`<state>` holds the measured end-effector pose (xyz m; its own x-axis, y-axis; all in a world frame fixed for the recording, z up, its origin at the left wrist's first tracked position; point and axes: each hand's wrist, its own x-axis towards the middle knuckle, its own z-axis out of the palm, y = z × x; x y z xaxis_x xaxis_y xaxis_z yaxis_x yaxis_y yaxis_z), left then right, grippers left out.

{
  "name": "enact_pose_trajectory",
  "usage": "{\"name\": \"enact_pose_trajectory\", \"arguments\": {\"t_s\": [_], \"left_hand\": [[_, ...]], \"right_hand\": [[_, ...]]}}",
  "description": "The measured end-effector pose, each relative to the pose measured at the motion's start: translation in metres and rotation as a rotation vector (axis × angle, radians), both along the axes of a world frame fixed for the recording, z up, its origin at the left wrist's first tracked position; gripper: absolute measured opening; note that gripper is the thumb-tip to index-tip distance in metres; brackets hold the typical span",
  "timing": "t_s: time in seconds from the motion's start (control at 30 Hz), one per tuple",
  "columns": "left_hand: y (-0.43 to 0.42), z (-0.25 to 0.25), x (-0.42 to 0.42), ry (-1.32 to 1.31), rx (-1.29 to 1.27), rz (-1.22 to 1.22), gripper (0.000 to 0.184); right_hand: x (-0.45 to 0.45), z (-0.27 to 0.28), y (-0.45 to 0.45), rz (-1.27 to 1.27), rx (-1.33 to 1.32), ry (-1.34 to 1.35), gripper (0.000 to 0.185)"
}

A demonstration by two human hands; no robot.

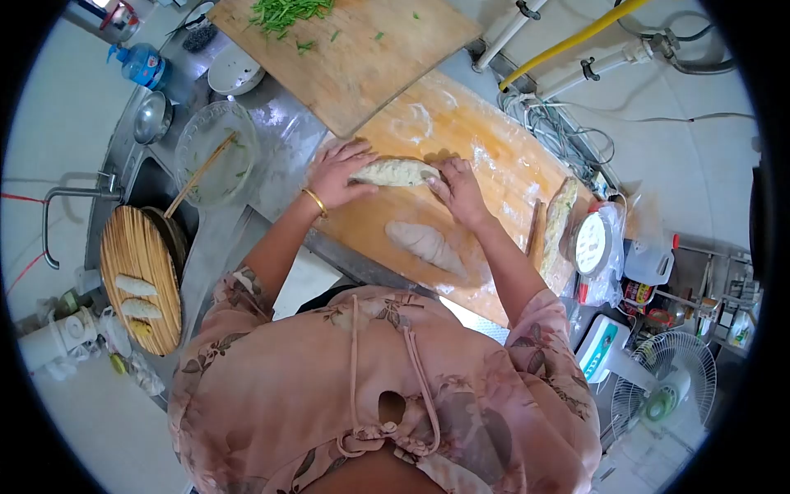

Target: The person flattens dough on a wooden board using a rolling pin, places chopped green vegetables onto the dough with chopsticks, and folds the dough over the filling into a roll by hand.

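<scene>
A pale dough roll (393,172) with green flecks lies across the floured wooden board (370,222). Its left end is between the thumb and fingers of my left hand (340,174), which wears a gold bangle at the wrist. My right hand (461,191) grips the other end, thumb on the near side and fingers curled behind. Closer to me rests a second, plain lump of dough (425,246), touched by neither hand. On the board's right side a long strip of filled dough (559,221) lies beside a wooden rolling pin (536,229).
A cutting board (370,58) with chopped greens (288,11) overlaps the far edge. Leftward are a glass bowl (216,183) with chopsticks (202,174), a sink, and a round woven tray (136,239) carrying dough pieces. A lidded tub (592,244), a scale and a fan (665,387) stand right.
</scene>
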<state>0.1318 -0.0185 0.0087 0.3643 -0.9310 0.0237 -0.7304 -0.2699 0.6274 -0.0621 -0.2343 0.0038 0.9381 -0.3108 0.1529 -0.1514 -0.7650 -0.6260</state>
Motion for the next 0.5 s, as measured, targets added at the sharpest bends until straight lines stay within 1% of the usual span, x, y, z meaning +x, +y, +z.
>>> {"name": "enact_pose_trajectory", "arguments": {"t_s": [0.07,0.17,0.27,0.37,0.47,0.5], "left_hand": [[-0.002,-0.016,0.004,-0.049,-0.019,0.045,0.054],[-0.007,-0.017,0.003,-0.086,0.111,-0.002,0.052],[-0.007,-0.022,0.001,-0.179,0.050,-0.029,0.053],[-0.009,-0.029,0.004,-0.218,0.067,-0.050,0.058],[-0.009,-0.024,-0.002,-0.136,-0.118,0.011,0.063],[-0.009,-0.022,-0.006,-0.152,-0.094,-0.019,0.064]], "right_hand": [[0.005,0.002,0.001,-0.005,-0.058,-0.012,0.031],[0.012,-0.006,0.002,0.001,-0.170,0.010,0.032],[0.012,-0.009,0.007,0.024,-0.276,0.004,0.032],[0.014,-0.007,0.004,0.034,-0.271,0.088,0.044],[0.007,0.014,0.010,0.099,-0.234,-0.015,0.059],[0.004,0.011,0.011,0.108,-0.244,0.017,0.062]]}}
